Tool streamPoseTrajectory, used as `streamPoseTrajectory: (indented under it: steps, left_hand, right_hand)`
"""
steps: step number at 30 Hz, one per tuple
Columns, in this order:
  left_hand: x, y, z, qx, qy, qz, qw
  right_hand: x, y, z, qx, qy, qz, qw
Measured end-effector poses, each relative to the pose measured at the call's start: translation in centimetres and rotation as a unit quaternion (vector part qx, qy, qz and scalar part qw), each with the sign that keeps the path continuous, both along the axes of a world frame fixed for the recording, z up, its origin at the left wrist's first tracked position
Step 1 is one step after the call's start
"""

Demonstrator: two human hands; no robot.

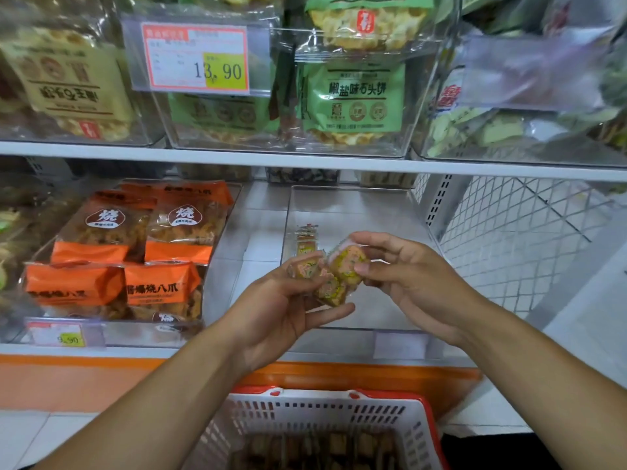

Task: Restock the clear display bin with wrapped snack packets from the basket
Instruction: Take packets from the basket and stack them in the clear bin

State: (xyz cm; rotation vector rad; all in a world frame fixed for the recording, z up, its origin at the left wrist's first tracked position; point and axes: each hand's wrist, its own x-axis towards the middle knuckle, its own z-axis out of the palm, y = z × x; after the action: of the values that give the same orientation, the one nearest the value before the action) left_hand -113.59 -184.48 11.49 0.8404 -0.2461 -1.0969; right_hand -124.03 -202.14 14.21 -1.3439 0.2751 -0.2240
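A clear display bin (390,329) sits on the lower shelf, with a couple of small wrapped packets (306,237) lying at its back left. Just above the bin's front, both hands hold small clear-wrapped snack packets with yellow, pink and green filling. My left hand (281,300) cups some snack packets (328,290) from below. My right hand (412,278) pinches one snack packet (349,261) between thumb and fingers. The white basket (400,413) with a red rim stands below, and holds several more brown packets (325,447).
Orange snack bags (135,256) fill the bin to the left. Clear bins of green-labelled biscuits (353,100) and a 13.90 price tag (196,57) stand on the upper shelf. A white wire mesh panel (522,239) borders the right side.
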Motion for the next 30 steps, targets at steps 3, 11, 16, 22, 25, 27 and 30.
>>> streamPoseTrajectory:
  steps: [3,11,16,22,25,27,30]
  left_hand:
    - [0.1,-0.3,-0.2,0.013,-0.029,0.053,0.998]
    - [-0.1,-0.6,-1.3,0.02,-0.093,0.071,0.993]
    - [-0.6,-0.7,-1.7,0.017,-0.091,0.051,0.994]
    - [-0.9,-0.8,-1.8,0.048,-0.131,0.035,0.99]
    - [-1.1,-0.7,-1.5,0.091,-0.197,0.012,0.976]
    - [-1.3,-0.8,-1.5,0.1,-0.213,-0.012,0.972]
    - [-1.4,-1.0,-1.5,0.086,-0.155,-0.042,0.983]
  right_hand:
    - [0.1,-0.2,-0.1,-0.001,0.012,0.004,1.0]
    - [-0.1,0.0,-1.2,-0.282,-0.003,-0.024,0.959]
    - [-0.2,0.1,-1.6,-0.257,0.036,0.033,0.965]
    - [-0.4,0.1,-1.7,-0.329,0.038,0.032,0.943]
    - [-0.4,0.1,-1.6,-0.383,0.036,0.033,0.922]
    - [-0.4,0.2,-1.6,-0.382,0.023,0.037,0.923]
    - [-0.4,0.4,-1.7,-0.378,0.006,0.028,0.925]
